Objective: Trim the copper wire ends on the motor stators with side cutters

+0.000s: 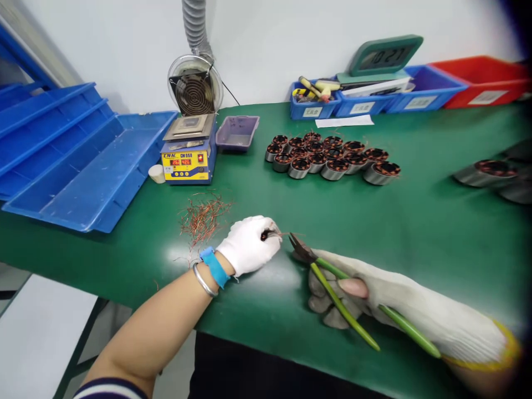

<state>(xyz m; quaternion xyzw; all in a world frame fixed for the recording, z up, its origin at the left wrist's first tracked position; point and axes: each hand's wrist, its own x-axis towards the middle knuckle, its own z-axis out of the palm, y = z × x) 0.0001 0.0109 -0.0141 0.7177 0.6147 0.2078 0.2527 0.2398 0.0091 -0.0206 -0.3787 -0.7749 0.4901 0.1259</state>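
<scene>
My left hand (248,246), in a white glove, is closed around a stator (265,235) that is mostly hidden by the fingers. Thin copper wire sticks out of it to the right. Cutting pliers with green handles (338,302) are in my right hand (363,285), which wears a white glove with a bare thumb tip. Their dark jaws are parted and point left, close to the wire's end. Left of my left hand lies a loose heap of copper wire clippings (203,219).
Several stators (316,155) stand grouped at the back, with blurred ones (490,172) at far right. A yellow-and-blue soldering station (187,160), a purple tray (236,133) and blue trays (100,172) stand left. Tool bins (363,105) and a clock (386,55) line the wall.
</scene>
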